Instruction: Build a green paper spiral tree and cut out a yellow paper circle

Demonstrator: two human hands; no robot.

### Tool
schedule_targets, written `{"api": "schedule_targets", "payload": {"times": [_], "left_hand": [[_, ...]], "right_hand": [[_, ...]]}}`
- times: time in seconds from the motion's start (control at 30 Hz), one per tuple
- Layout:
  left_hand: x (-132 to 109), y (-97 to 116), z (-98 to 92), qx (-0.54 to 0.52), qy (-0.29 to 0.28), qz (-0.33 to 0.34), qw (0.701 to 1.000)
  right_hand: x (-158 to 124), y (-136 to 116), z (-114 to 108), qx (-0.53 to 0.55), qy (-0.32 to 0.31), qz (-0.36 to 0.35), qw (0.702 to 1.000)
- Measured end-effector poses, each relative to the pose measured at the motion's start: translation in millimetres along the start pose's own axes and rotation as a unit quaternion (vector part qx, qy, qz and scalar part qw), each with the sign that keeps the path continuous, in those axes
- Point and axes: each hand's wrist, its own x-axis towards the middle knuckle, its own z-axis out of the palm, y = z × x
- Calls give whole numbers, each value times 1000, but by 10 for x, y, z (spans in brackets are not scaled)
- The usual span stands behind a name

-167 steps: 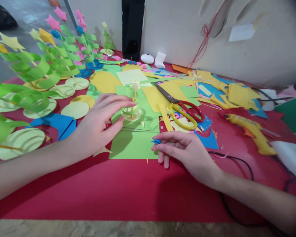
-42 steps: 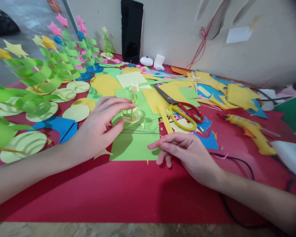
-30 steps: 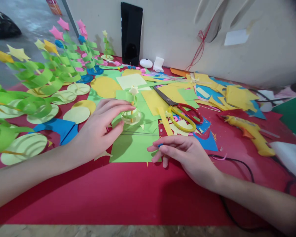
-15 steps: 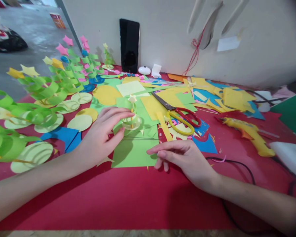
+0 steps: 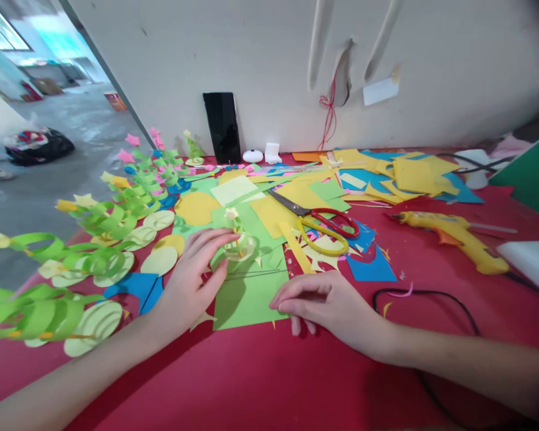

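A small paper tree [image 5: 236, 238], a green spiral on a stick with a pale star on top, stands on a round pale base. My left hand [image 5: 192, 276] curls round it, with the index fingertip at the spiral and the thumb below by the base. My right hand [image 5: 324, 304] lies on the red table cover [image 5: 260, 377] at the right edge of a green paper sheet [image 5: 249, 293]. Its fingers are pressed together in a pinch, and what they hold is hidden.
Scissors with red and yellow handles [image 5: 327, 225] lie behind my right hand. A yellow glue gun [image 5: 453, 231] and a black cable [image 5: 435, 299] are to the right. Several finished paper trees [image 5: 103, 218] crowd the left. Loose coloured paper [image 5: 408, 173] and a black phone [image 5: 222, 127] stand by the wall.
The view has tilted up, showing more wall and floor. Both hands stay in place. A small blue scrap seen earlier at my right fingertips no longer shows.
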Motion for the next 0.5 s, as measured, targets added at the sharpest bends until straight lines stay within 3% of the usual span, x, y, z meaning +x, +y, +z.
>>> {"api": "schedule_targets", "payload": {"times": [0.13,0.27,0.4,0.47,0.5], "left_hand": [[4,-3,3,-5,-4,-6,1000],[9,-16,11,-4,-12,-7,1000],[2,-20,11,-3,-15,-5,1000],[-5,-21,8,1,-14,-5,1000],[-8,-22,7,3,-15,-6,1000]], "right_hand": [[-12,-18,27,-23,-2,-26,999],[19,-206,-77,-161,26,-116,980],[75,-502,-431,-329,115,-218,912],[109,-601,-678,-444,179,-250,842],[130,-624,-809,-470,198,-246,825]]}}
